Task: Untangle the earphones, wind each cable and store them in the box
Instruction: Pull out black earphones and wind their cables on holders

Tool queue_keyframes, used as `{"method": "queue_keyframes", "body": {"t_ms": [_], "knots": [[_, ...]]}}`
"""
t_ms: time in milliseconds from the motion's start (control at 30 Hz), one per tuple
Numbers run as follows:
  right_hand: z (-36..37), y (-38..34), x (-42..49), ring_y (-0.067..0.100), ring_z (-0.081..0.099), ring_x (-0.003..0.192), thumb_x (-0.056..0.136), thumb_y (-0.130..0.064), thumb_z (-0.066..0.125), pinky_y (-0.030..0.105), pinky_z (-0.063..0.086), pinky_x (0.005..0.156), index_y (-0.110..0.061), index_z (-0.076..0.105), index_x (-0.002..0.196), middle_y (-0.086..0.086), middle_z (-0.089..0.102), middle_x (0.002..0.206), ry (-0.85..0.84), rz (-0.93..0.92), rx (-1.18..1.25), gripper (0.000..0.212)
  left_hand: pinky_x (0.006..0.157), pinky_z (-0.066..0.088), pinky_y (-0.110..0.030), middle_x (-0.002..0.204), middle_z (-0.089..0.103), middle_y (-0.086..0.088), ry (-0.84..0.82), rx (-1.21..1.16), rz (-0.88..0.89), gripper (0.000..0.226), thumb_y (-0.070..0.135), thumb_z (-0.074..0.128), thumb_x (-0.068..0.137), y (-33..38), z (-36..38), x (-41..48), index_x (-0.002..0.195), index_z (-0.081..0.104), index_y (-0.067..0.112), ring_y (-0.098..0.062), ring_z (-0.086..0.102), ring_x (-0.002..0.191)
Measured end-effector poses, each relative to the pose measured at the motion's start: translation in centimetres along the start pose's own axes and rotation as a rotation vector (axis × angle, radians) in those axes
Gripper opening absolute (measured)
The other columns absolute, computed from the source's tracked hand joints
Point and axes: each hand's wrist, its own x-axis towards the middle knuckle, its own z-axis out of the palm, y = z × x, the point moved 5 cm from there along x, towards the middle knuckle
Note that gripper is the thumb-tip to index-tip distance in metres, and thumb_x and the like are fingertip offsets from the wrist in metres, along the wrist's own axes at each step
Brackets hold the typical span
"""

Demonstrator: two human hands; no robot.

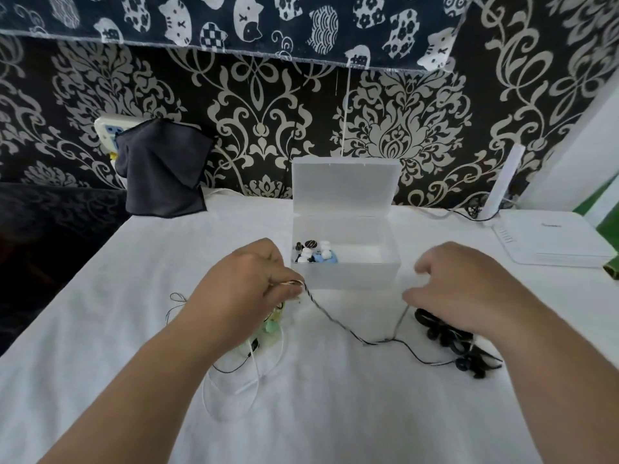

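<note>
Your left hand [248,286] pinches the twisted black-and-white cable [321,309] just left of the open translucent box [345,274]. Your right hand [465,289] nips the same cable's other stretch in blurred fingertips, so the strand sags onto the white tablecloth [335,413] at frame centre. Small earbuds [315,254] lie in the box's left corner, a black earphone bundle [445,339] sits under your right wrist, white cable loops [234,390] sprawl below your left hand, and a router [549,239] at right and a dark cloth [164,169] at upper left stand well apart.

We see soft, even daylight, faint shadows, slight overall softness, and wide-angle bending toward the edges.
</note>
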Motion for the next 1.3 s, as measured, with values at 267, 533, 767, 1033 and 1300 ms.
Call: {"method": "queue_keyframes", "body": {"t_ms": [267,533,767,1033,1300], "knots": [[3.7,-7.0,-1.2,0.006,0.065,0.071,0.086,-0.043,0.07,0.026,0.048,0.064,-0.033,0.066,0.112,-0.006,0.073,0.083,-0.209,-0.342,0.528,0.028,0.066,0.044,-0.019,0.078,0.06,0.01,-0.028,-0.131,0.075,0.016,0.025,0.075,0.085,1.7,0.6,-0.2,0.095,0.079,0.037,-0.007,0.06,0.078],[2.7,-7.1,-1.0,0.007,0.047,0.057,0.083,-0.029,0.077,0.022,0.038,0.056,-0.023,0.076,0.086,-0.009,0.051,0.062,-0.136,-0.433,0.788,0.006,0.073,0.05,-0.023,0.08,0.069,0.017,0.043,-0.266,-0.042,0.012,0.027,0.078,0.08,1.2,-0.5,-0.3,0.084,0.079,0.039,-0.005,0.065,0.081],[2.4,-7.2,-0.6,0.001,0.053,0.056,0.088,-0.02,0.073,0.018,0.044,0.059,-0.02,0.071,0.073,-0.009,0.062,0.06,-0.001,-0.421,0.756,0.015,0.069,0.052,-0.016,0.074,0.074,0.016,0.101,-0.379,-0.125,0.017,0.022,0.085,0.072,1.0,-1.1,-0.4,0.079,0.076,0.034,0.001,0.069,0.072],[0.8,-4.8,0.4,0.021,0.063,0.068,0.087,0.0,0.049,0.051,0.055,0.081,-0.005,0.062,0.063,0.01,0.067,0.069,0.058,-0.227,1.125,0.028,0.07,0.047,-0.01,0.076,0.068,0.01,0.205,-0.345,-0.083,0.017,0.014,0.077,0.082,0.4,-2.9,-0.3,0.083,0.069,0.03,-0.004,0.065,0.073],[0.7,-6.8,-0.8,0.022,0.066,0.064,0.09,0.001,0.045,0.039,0.055,0.068,-0.016,0.061,0.055,0.011,0.067,0.069,-0.056,-0.362,1.152,0.042,0.076,0.05,-0.019,0.085,0.065,0.017,0.112,-0.274,-0.034,0.023,0.038,0.088,0.064,3.4,0.2,-0.9,0.078,0.07,0.034,-0.002,0.063,0.086]]}}
